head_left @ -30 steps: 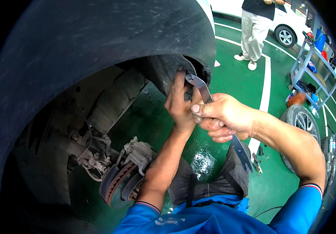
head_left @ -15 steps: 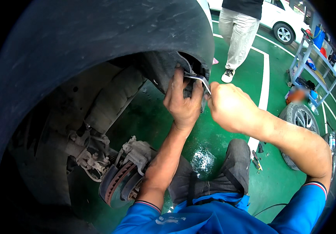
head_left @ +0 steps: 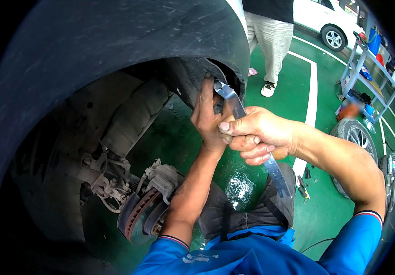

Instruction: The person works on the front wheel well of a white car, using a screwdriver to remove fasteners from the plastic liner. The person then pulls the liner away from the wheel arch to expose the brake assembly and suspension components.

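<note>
My right hand is closed around a long flat metal pry tool, its forked tip set against the edge of the black wheel-arch liner. The tool's handle end sticks out below my fist. My left hand reaches up beside the tip and presses its fingers on the liner edge, just under the dark fender. Whether those fingers pinch anything is hidden.
Inside the wheel well sit a bare brake disc with caliper and suspension parts. A person in light trousers stands behind on the green floor. A removed wheel, a blue cart, a white car and small tools lie right.
My right hand drew back from the liner edge toward me, showing more of the tool's shaft. The standing person stepped closer, to the left. My left hand stayed on the liner.
</note>
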`<action>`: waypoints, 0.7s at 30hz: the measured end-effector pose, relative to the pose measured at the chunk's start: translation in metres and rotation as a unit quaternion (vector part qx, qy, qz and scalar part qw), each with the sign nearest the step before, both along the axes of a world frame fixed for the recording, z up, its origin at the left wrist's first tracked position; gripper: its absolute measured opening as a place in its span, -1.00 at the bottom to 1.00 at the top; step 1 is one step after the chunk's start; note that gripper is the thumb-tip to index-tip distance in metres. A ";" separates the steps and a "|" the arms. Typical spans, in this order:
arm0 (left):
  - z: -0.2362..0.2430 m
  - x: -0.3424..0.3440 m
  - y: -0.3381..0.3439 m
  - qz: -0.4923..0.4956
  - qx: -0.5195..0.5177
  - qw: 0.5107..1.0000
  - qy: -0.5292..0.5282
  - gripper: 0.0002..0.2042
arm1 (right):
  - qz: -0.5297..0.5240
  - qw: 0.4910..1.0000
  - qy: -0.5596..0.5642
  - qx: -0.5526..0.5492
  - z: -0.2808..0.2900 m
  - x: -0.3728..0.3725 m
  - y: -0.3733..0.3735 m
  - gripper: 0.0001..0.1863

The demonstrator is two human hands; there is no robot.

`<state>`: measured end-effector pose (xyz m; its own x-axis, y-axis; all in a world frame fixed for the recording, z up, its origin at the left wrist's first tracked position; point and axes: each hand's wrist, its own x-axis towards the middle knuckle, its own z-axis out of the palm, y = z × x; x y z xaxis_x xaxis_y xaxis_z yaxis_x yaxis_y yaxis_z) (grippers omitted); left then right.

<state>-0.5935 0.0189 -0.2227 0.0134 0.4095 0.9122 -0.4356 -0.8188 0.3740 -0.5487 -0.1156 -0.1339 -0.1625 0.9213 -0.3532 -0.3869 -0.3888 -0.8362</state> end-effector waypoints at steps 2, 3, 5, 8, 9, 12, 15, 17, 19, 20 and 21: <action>-0.003 0.001 0.000 -0.016 -0.015 1.000 0.004 -0.46 | 0.004 1.000 0.024 0.000 -0.004 0.000 0.001 -0.51; -0.005 0.002 0.000 -0.029 -0.024 0.999 0.004 -0.46 | 0.000 1.000 0.012 -0.006 -0.005 0.000 0.000 -0.53; -0.008 0.002 0.002 -0.022 -0.020 1.000 0.001 -0.46 | -0.017 0.998 -0.053 -0.022 -0.004 -0.003 0.003 -0.58; -0.009 0.003 0.006 0.016 0.001 1.000 0.005 -0.45 | -0.052 0.920 -0.387 -0.044 0.013 -0.004 0.004 -0.66; -0.008 0.002 0.005 0.007 -0.006 1.000 0.002 -0.45 | -0.067 0.861 -0.505 0.000 0.010 -0.004 0.005 -0.67; -0.009 0.004 0.004 -0.016 -0.024 1.000 -0.005 -0.45 | -0.110 0.680 -0.724 0.012 0.011 -0.012 0.001 -0.72; -0.007 0.007 0.004 -0.014 -0.018 1.000 -0.014 -0.45 | -0.146 0.645 -0.750 0.005 0.016 -0.019 -0.001 -0.77; -0.003 0.009 0.003 -0.009 0.001 1.000 -0.023 -0.46 | -0.159 0.694 -0.700 0.045 0.007 -0.015 -0.002 -0.76; -0.004 0.006 0.002 -0.007 0.006 1.000 -0.006 -0.42 | -0.159 0.781 -0.598 0.086 0.000 -0.015 -0.002 -0.78; -0.006 0.005 0.002 -0.005 0.008 1.000 0.004 -0.40 | -0.142 0.790 -0.589 0.099 0.000 -0.015 -0.007 -0.75; -0.006 0.004 0.001 -0.002 0.008 1.000 0.006 -0.40 | -0.140 0.772 -0.614 0.092 -0.004 -0.016 -0.015 -0.74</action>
<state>-0.5892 0.0195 -0.2286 0.0263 0.3953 0.9182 -0.4339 -0.8230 0.3668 -0.5644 -0.1311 -0.1377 0.4053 0.9123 0.0590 0.6928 -0.2644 -0.6709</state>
